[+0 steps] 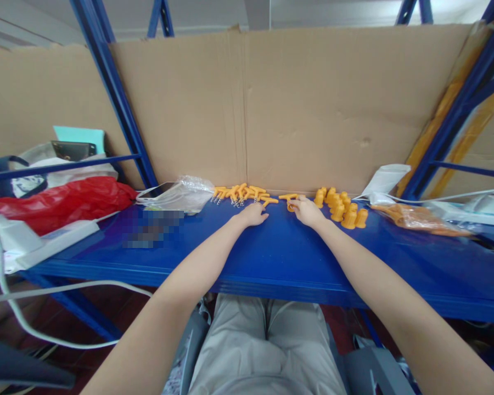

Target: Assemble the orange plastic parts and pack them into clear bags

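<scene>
My left hand (253,214) is at the near edge of a pile of orange T-handled corkscrews (241,193) with metal spirals. Its fingers are bent around the shaft of one corkscrew (270,201), whose handle shows beyond the fingertips. My right hand (308,211) pinches an orange cup-shaped sleeve (290,207), with its round opening towards me. Just behind that sleeve lies another orange T-handle (288,196). Right of my right hand, several orange sleeves (337,208) stand in a group on the blue table (271,258).
A clear plastic bag (185,197) lies left of the corkscrews, and a red bag (69,203) farther left. At the right are a bag of orange parts (424,218) and a white box-like item (387,180). A cardboard wall (304,109) and blue posts (115,104) bound the back.
</scene>
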Demonstrator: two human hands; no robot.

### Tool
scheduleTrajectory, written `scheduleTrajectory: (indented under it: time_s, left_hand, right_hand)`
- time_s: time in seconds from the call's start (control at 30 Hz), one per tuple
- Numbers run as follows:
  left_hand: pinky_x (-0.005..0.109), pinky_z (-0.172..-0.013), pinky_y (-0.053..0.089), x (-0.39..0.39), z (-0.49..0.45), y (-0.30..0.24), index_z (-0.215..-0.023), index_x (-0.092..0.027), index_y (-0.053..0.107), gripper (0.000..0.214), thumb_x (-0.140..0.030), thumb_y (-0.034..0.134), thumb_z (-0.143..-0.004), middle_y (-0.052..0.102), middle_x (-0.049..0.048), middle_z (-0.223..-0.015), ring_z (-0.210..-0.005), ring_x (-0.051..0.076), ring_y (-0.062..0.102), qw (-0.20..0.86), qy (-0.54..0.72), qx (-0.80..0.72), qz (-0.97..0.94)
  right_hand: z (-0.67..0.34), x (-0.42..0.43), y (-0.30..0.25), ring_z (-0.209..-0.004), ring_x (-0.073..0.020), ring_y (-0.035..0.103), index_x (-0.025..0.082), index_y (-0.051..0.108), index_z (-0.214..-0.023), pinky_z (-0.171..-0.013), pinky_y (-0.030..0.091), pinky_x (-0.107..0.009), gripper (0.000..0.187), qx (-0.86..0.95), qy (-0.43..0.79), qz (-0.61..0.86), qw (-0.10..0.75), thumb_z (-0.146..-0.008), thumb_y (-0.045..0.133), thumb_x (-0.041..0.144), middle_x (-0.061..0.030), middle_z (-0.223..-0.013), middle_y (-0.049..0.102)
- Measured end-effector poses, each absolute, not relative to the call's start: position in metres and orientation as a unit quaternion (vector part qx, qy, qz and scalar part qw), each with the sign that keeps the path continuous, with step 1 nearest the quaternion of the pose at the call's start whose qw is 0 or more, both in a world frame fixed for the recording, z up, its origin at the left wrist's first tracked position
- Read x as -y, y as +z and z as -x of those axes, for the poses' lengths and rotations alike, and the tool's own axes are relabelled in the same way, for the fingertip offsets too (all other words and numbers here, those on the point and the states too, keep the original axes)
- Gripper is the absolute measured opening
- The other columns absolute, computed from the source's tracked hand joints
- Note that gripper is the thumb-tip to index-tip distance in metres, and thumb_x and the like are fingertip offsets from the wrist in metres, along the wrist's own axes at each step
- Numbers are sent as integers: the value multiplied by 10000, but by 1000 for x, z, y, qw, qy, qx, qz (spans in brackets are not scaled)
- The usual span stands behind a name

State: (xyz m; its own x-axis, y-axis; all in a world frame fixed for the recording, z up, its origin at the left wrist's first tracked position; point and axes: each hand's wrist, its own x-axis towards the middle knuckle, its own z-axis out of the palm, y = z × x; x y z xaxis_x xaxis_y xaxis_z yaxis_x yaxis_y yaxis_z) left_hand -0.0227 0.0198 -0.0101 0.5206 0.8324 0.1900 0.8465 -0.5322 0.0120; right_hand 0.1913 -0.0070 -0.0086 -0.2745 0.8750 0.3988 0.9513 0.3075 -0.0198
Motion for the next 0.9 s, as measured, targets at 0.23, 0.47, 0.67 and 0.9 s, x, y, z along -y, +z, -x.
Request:
scheduleTrajectory:
  time_s: [0.23, 0.47, 0.67, 0.9]
  left_hand:
    - [351, -896, 502, -2, 12, 0, -840, -136, 747, 295, -260, 486, -900, 739, 108, -921, -916, 231, 668, 72, -121, 405, 904]
    - [331, -881, 514, 8, 3, -3, -1195, -146, 640, 340, -222, 525, -884, 731, 81, -994, -930, 202, 669, -1, -190, 358, 914]
    - [379, -1018, 458, -5, 3, -11, -1180, -141, 643, 336, -201, 482, -892, 661, 127, -1149, -1097, 223, 610, 28, -218, 331, 918]
    - [494, -1132, 318, -25, 15, -26, -1397, -266, 465, 481, -237, 420, -919, 422, 79, -1509, -1395, 269, 371, 5, -107, 440, 892]
  right_hand:
    - [-182, 19, -2, -1140, -283, 608, 163, 602, -1307, -952, 480, -393, 430, 779, -117, 594, 162, -933, 390, 165, -151, -1294, 610]
    - [-187, 11, -12, -1294, -294, 495, 146, 477, -1399, -1007, 452, -466, 504, 791, -60, 584, 171, -896, 454, 171, -157, -1434, 507]
    - [-191, 3, -19, -1323, -282, 469, 188, 455, -1410, -1032, 440, -469, 528, 799, -43, 572, 183, -883, 489, 187, -138, -1449, 495]
    - [-191, 0, -19, -1333, -292, 463, 156, 429, -1427, -1066, 408, -482, 556, 796, -13, 576, 185, -876, 501, 182, -156, -1458, 483]
